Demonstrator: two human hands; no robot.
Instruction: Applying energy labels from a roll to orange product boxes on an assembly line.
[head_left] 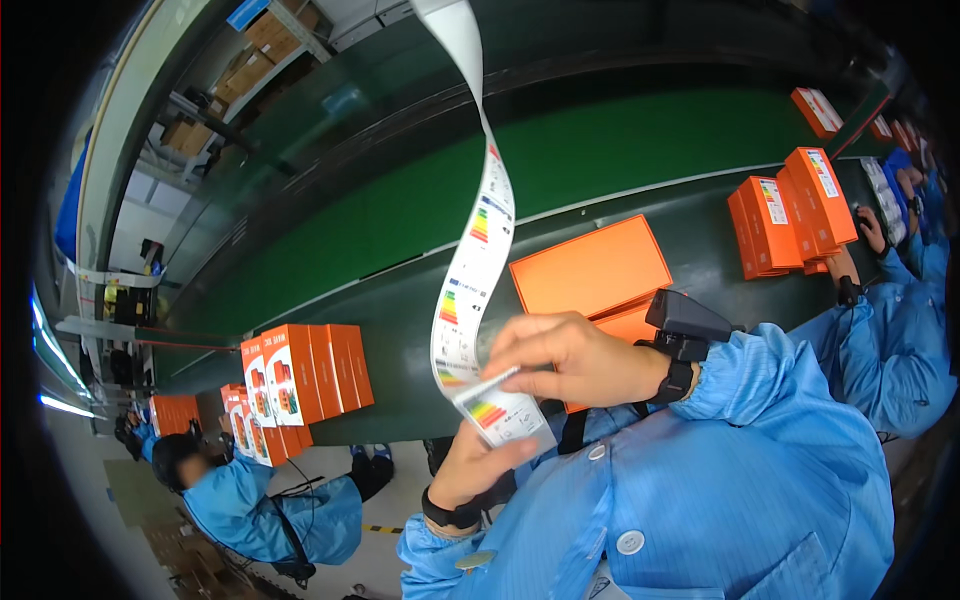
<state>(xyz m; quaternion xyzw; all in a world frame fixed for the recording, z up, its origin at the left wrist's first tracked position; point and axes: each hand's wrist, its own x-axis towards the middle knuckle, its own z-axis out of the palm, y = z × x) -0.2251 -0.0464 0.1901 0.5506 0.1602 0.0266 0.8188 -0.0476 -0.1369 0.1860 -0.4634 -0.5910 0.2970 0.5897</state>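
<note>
A long white strip of energy labels (466,275) with coloured bars hangs down from above in a curve. Its lower end lies between my two hands. My left hand (478,466) grips the bottom label (503,418) from below, the thumb lying along its lower edge. Just above it, my right hand (553,358) pinches the strip at that label's upper edge, the fingers curled. Whether the label is partly peeled from its backing I cannot tell. Beside my right hand lies an orange box (592,265), a second orange box (628,325) partly beneath it and partly hidden by my wrist.
A dark work ledge (410,300) runs along a green conveyor belt (640,140). Stacked orange boxes (305,375) stand left; labelled orange boxes (795,210) stand right. One co-worker (265,505) works at the lower left, another person (885,340) at the right.
</note>
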